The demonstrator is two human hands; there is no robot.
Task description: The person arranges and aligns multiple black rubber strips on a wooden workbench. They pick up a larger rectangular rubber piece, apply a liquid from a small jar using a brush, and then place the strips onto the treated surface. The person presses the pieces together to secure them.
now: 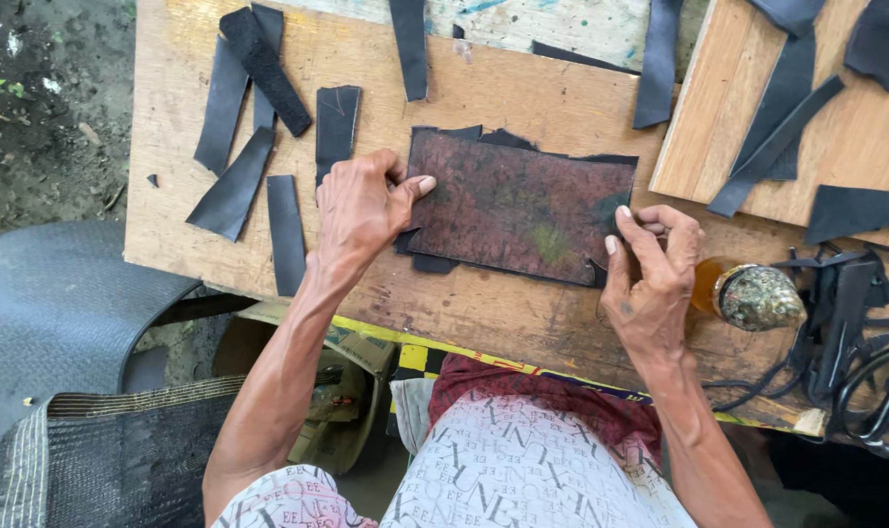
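Head view, looking down. Left hand [361,207]: fingers curled loosely together, thumb stretched out to the right, its tip pressed flat on the upper left corner of the reddish-brown sheet [518,207]. Nothing clamped; the hand bears down on the sheet's left edge. Right hand [650,269]: fingers bent and bunched, thumb and forefinger tips meeting at the sheet's right edge near its lower corner, pinching that edge or a small dark scrap there; cannot tell which.

Sheet: roughly rectangular, flat, mottled maroon with a greenish blotch, matt grainy face. It lies near the middle of the plywood board [484,313], closer to the near edge. Ragged black pieces show from under its top and lower left edges.

Black rubber strips [231,196]: long, thin, matt, cut with slanted ends; scattered over the board's far left corner, with more along its far edge. A second, paler wooden board [836,137] overlaps the far right corner and carries more black strips and offcuts.

Just right of the right hand: an amber bottle [748,293] on its side, top crusted. Black scissors [875,401] at the near right edge.
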